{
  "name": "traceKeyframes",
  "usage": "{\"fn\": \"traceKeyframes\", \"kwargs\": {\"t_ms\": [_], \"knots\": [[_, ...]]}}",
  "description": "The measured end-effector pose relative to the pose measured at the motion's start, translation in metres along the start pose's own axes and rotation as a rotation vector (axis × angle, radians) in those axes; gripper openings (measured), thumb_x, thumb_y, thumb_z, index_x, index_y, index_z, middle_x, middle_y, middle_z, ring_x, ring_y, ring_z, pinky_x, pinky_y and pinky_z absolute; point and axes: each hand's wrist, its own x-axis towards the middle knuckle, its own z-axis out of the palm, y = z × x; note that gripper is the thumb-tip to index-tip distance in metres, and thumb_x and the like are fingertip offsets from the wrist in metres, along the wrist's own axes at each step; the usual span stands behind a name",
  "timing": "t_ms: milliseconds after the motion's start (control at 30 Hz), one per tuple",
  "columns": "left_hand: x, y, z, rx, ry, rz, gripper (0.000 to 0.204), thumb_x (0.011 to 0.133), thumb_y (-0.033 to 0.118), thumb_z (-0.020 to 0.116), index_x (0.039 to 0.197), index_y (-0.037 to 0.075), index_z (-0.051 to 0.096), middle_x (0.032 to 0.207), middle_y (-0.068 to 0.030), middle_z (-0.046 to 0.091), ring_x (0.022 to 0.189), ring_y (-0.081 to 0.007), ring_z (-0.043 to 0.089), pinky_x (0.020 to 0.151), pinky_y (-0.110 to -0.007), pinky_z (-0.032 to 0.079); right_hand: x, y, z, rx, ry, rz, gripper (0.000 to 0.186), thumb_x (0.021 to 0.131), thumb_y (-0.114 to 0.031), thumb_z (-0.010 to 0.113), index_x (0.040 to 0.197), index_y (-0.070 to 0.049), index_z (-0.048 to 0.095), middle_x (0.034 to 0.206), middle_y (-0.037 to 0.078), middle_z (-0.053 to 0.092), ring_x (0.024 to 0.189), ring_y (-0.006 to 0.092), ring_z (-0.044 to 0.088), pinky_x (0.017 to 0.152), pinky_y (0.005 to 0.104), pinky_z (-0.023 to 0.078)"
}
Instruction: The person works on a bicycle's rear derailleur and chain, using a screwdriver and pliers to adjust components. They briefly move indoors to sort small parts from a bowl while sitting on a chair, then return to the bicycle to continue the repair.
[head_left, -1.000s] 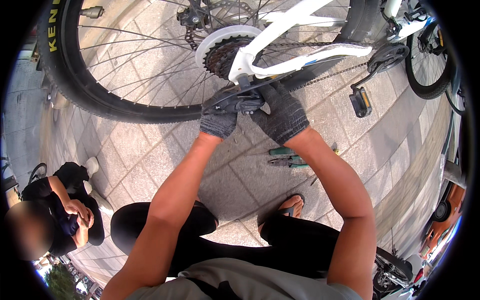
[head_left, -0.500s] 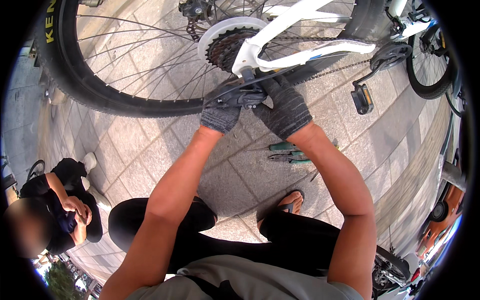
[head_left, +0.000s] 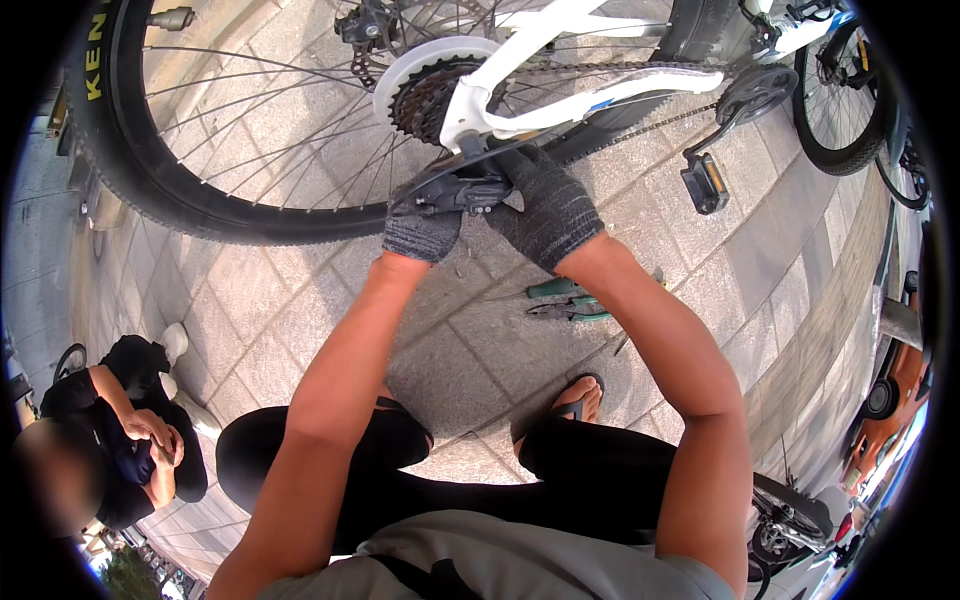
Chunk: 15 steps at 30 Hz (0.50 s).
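Both my hands wear dark grey knit gloves and are at the black rear derailleur (head_left: 470, 193) of a bicycle with a white frame (head_left: 503, 62). My left hand (head_left: 423, 228) wraps round the derailleur's left side, fingers closed and partly behind it. On its other side, my right hand (head_left: 553, 208) has its fingers bent in beside the derailleur, below the frame end; their tips are hidden. Just above sits the dark rear cassette (head_left: 425, 100) with a pale round guard. The chain (head_left: 640, 137) runs right to the crank.
The rear wheel's black tyre (head_left: 290, 224) curves across the upper left. Pliers (head_left: 570, 308) and a green-handled screwdriver (head_left: 552, 288) lie on the paving near my right forearm. A pedal (head_left: 706, 184) hangs at right. Another person (head_left: 130, 425) sits low at left. More bicycles stand at right.
The bicycle and both my hands appear shifted slightly left in view. My hands keep their places at the derailleur.
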Motion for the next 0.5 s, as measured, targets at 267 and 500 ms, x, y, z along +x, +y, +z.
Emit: {"fn": "traceKeyframes", "kwargs": {"t_ms": [267,500], "knots": [[0.003,0.0009,-0.007,0.091,0.0,0.059,0.017,0.088,0.018,0.064,0.099,0.011,0.074,0.096,-0.0121,0.073,0.095,-0.0342,0.069,0.08,-0.047,0.055,0.0002,0.0006,-0.0002,0.041,0.009,0.0,0.057,0.086,-0.023,0.076,0.137,-0.004,0.056,0.14,0.027,0.056,0.126,0.0451,0.058,0.105,0.0495,0.05],[0.0052,0.0055,-0.0115,0.154,-0.031,0.066,0.015,0.086,0.019,0.066,0.096,0.013,0.075,0.096,-0.0112,0.074,0.094,-0.0328,0.069,0.08,-0.045,0.056,0.0021,0.0026,0.0031,0.012,0.033,-0.032,0.059,0.088,-0.022,0.074,0.139,-0.002,0.054,0.138,0.028,0.057,0.123,0.0465,0.06,0.105,0.0496,0.05]]}}
